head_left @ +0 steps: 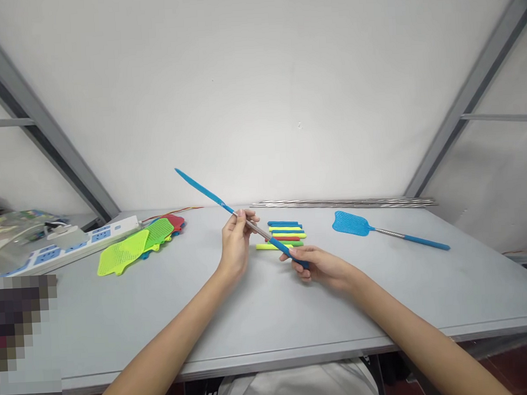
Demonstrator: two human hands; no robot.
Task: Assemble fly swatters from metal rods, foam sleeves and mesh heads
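A blue fly swatter [280,245] is held slantwise above the table, its head edge-on and pointing up to the left. My left hand [236,241] pinches its metal rod close to the blue head. Around the blue handle, at the lower right end, the fingers of my right hand [317,264] are closed. Behind the hands lie several loose plastic handles [287,228] in blue, yellow, red and green, partly hidden by the swatter. Another blue fly swatter [352,223], with head, rod and handle joined, rests flat on the right.
Several swatter heads [124,253], yellow-green, green, red and blue, overlap on the left. Beside them is a white power strip [78,247] with a plugged-in cable. A bundle of thin metal rods [343,203] lies along the wall [258,91] on the grey table [270,321].
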